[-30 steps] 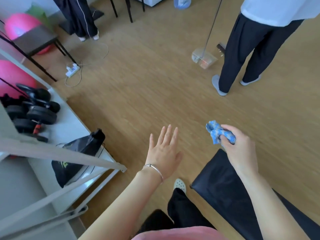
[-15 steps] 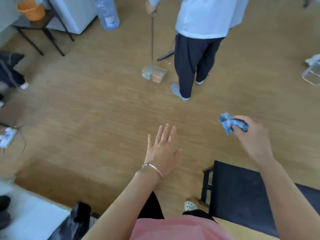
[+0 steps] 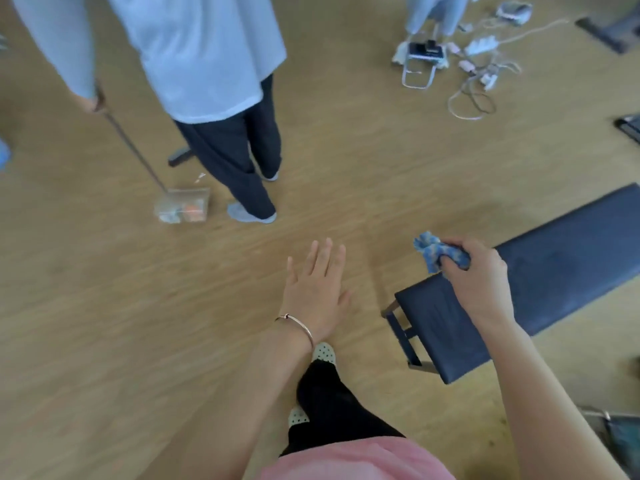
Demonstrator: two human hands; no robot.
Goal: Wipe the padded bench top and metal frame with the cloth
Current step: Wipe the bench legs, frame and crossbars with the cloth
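Press the cloth [image 3: 437, 252], bunched in the curled fingers of the right hand [image 3: 479, 284], flat along the bench top [image 3: 575, 258]; the left hand [image 3: 317, 291] is free, fingers straight.

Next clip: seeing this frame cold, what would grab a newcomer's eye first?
The right hand grips a crumpled blue cloth at the near end of the dark blue padded bench, on the right. The left hand is spread open above the wooden floor at centre. At upper left, a second person in a white top holds a long-handled dustpan.
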